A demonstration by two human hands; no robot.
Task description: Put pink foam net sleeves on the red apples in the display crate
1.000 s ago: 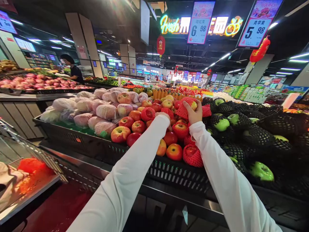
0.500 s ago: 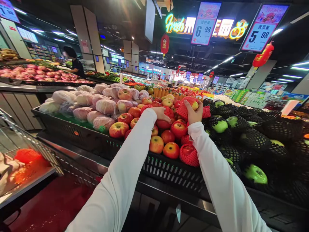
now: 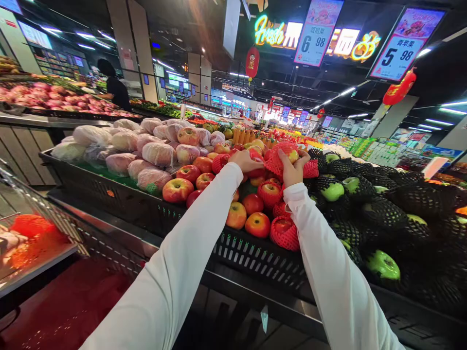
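Observation:
My left hand is closed around a red apple, mostly covered by my fingers and raised a little above the pile. Just to its right, my right hand grips another apple wrapped in a red foam net. The two hands are close together over the black crate. Below them lie loose red-yellow apples and a few in red foam nets. A dark gap shows among the apples under my left hand.
Plastic-wrapped pale fruit fills the crate's left side. Green apples in black nets lie right. A metal cart with an orange net bag stands at left. Onions and a person are farther back. Price signs hang above.
My left hand has risen with the apple, leaving a gap below. My right hand stays on the netted apple. The view has shifted slightly.

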